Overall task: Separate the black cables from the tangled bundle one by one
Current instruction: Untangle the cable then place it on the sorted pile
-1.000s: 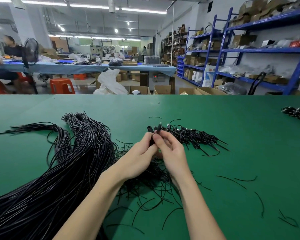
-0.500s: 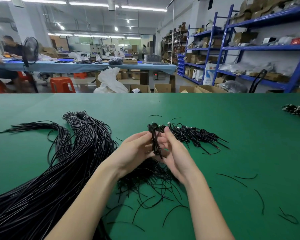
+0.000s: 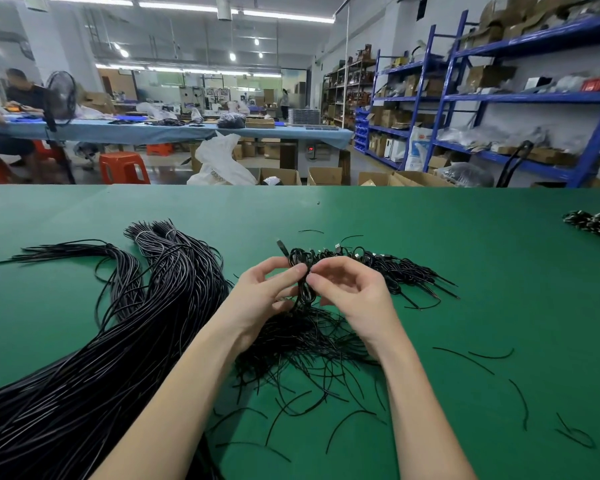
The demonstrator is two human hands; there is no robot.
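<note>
Both hands, left hand (image 3: 260, 292) and right hand (image 3: 352, 289), pinch one coiled black cable (image 3: 303, 282) between them (fingertips nearly touching). Loose tangled bundle (image 3: 312, 344) lies directly beneath.

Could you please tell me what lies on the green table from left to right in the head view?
Long cable bundle → left hand → held coiled cable → right hand → loose cable scraps → small cable pile.

Left hand (image 3: 264, 292), right hand (image 3: 354, 289) raised together, fingers (image 3: 300, 270) curled, pinching.
</note>
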